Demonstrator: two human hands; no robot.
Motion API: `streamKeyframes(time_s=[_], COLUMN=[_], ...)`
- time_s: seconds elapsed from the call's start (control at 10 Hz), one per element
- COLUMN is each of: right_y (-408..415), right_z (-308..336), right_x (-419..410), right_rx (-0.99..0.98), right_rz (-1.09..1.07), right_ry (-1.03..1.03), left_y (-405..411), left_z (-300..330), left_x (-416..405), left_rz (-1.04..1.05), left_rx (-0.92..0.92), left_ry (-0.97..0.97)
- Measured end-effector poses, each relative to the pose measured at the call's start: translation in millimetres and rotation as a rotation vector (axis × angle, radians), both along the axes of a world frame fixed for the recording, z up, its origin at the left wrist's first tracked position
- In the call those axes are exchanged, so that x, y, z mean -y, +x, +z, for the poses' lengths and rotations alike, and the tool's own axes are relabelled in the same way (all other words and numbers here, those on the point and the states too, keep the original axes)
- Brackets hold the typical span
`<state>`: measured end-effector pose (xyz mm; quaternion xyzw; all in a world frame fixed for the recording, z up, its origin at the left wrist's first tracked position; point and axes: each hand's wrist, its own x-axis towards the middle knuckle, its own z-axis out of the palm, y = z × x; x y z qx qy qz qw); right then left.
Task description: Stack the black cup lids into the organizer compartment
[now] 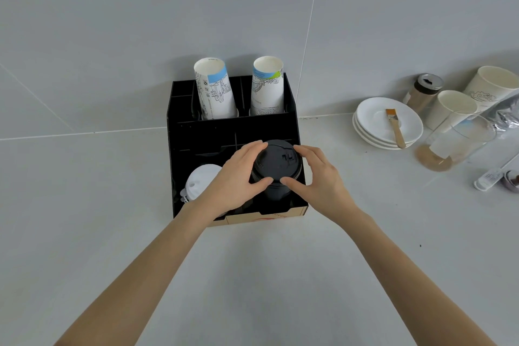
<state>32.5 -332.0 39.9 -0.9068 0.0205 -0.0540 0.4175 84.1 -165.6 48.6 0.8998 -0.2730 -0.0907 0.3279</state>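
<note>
A stack of black cup lids (276, 166) stands in the front right compartment of the black organizer (202, 132). My left hand (237, 177) grips the stack from the left, thumb at its front, fingers over its top edge. My right hand (317, 177) holds it from the right in the same way. The bottom of the stack is hidden by the compartment wall. White lids (200, 181) sit in the front left compartment, partly behind my left wrist.
Two stacks of printed paper cups (214, 90) (266, 87) rise from the organizer's back compartments. To the right on the counter are white saucers (373, 126) with a brush (394, 126), a shaker jar (424, 93), plain paper cups (452, 109), a clear cup (455, 140) and a foil bag (505, 115).
</note>
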Motion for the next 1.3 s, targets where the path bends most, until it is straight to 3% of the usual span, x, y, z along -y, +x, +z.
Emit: streamKeyframes(time_s=[0.4,0.9,1.3], right_y=[8.2,8.5,9.4], right_z=[-14.7,-10.5,14.9], right_x=[-0.1,-6.2,-6.3], right_rx=[-0.118,-0.125,-0.212], right_rz=[-0.035,-0.013,0.062], right_ry=[0.013,-0.016,-0.207], left_y=[11.9,10.9,16.2], left_z=[-15.5,-23.9,-6.5], left_x=[3.7,0.9,0.1], left_rz=[-0.01,0.027,0.007], left_rx=[-0.042,-0.064,-0.038], left_ry=[0.035,0.034,0.187])
